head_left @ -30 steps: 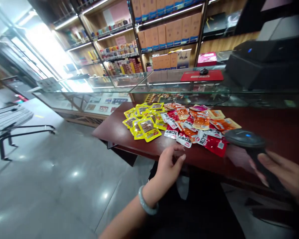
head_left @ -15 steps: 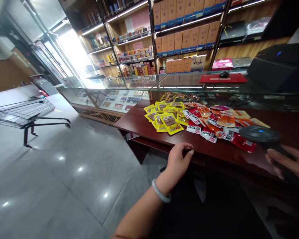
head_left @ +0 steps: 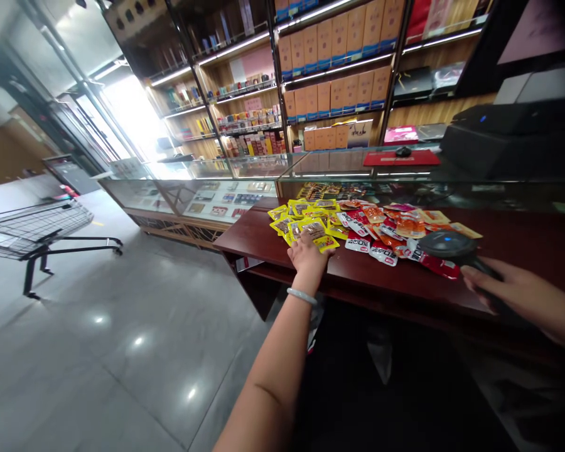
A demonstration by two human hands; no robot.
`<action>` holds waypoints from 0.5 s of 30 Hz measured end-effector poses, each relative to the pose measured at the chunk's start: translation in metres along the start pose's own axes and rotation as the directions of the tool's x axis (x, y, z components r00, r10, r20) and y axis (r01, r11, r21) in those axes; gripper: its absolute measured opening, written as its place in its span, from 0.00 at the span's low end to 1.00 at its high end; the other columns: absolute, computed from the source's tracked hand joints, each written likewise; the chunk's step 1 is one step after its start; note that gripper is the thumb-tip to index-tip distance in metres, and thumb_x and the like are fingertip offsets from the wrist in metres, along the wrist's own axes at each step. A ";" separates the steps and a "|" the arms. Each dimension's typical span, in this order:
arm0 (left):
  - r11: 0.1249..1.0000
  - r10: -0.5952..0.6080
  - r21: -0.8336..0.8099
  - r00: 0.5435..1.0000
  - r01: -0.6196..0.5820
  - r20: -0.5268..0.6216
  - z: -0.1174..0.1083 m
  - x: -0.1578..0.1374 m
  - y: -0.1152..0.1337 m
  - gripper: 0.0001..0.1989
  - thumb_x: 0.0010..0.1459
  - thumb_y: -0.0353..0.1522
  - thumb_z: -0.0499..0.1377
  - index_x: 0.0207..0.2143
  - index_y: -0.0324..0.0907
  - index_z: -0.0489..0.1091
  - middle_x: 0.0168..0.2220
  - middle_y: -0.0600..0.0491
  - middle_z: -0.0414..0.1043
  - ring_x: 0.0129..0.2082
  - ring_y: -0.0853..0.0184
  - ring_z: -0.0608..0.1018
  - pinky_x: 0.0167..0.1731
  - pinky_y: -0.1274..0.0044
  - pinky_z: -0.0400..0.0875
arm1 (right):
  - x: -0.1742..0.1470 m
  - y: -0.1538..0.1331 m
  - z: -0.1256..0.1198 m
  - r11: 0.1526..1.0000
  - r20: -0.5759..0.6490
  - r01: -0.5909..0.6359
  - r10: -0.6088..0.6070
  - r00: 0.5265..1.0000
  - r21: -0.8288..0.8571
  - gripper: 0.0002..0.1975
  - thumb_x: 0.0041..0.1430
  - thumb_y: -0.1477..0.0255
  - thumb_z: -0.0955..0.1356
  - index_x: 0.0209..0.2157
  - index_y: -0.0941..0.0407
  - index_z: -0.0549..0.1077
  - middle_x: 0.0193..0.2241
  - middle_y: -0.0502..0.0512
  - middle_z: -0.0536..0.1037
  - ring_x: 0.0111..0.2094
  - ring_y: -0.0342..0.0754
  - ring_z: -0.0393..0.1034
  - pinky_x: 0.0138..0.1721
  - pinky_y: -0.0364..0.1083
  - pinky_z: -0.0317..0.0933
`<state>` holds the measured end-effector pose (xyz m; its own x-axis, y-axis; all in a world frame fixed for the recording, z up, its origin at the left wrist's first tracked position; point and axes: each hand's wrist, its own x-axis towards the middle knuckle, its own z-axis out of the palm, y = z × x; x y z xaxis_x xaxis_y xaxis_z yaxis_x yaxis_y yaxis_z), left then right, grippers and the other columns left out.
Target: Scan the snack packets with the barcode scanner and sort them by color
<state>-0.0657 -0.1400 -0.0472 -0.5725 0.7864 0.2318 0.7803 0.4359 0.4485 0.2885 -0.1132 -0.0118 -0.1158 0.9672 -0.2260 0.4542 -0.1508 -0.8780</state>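
Observation:
My left hand, with a pale bangle at the wrist, reaches over the near edge of the yellow snack packets. Its fingers are stretched out over the front packet, and whether they press on it is hard to see. At the right, my right hand is closed round the handle of a dark barcode scanner, whose head shows a blue light. Red and white packets and orange packets lie in a loose heap between my hands.
The packets lie on a dark red wooden desk. Behind it stand a glass display case and shelves of orange boxes. A black machine is at the back right, and a shopping cart stands on the left floor.
My left hand has moved from the desk's front edge forward to the yellow packets, and its fingers have stretched out. The scanner stays in my right hand; the view has shifted slightly.

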 end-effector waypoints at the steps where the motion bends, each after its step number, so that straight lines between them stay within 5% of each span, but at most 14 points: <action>1: 1.000 -0.013 -0.014 1.000 0.014 0.008 0.001 0.002 0.001 0.51 0.49 0.53 0.66 0.65 0.35 0.50 0.56 0.33 0.68 0.58 0.45 0.68 0.55 0.61 0.58 | 0.000 -0.006 0.000 1.000 -0.002 -0.012 0.012 1.000 0.002 0.15 0.58 0.60 0.72 0.23 0.54 0.73 0.13 0.50 0.69 0.15 0.42 0.61 0.23 0.47 0.53; 8: 0.986 -0.099 -0.128 0.994 0.104 0.045 0.003 0.011 -0.002 0.52 0.50 0.41 0.68 0.68 0.37 0.44 0.55 0.35 0.71 0.54 0.49 0.74 0.51 0.66 0.66 | 0.017 -0.005 -0.012 1.000 0.024 0.005 -0.004 1.000 -0.030 0.21 0.55 0.53 0.72 0.21 0.56 0.72 0.13 0.51 0.69 0.14 0.40 0.61 0.21 0.46 0.50; 15: 0.967 -0.119 -0.201 0.973 0.158 0.196 0.003 0.040 -0.004 0.22 0.55 0.41 0.61 0.50 0.40 0.70 0.44 0.41 0.78 0.43 0.55 0.80 0.39 0.72 0.71 | 0.031 0.006 -0.031 0.996 0.054 0.086 -0.085 0.995 -0.015 0.19 0.57 0.56 0.71 0.23 0.56 0.71 0.13 0.51 0.69 0.14 0.40 0.61 0.22 0.47 0.52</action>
<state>-0.0910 -0.1093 -0.0421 -0.6006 0.7995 0.0036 0.6134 0.4579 0.6435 0.3148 -0.0776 -0.0111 -0.2018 0.9640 -0.1732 0.4560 -0.0640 -0.8877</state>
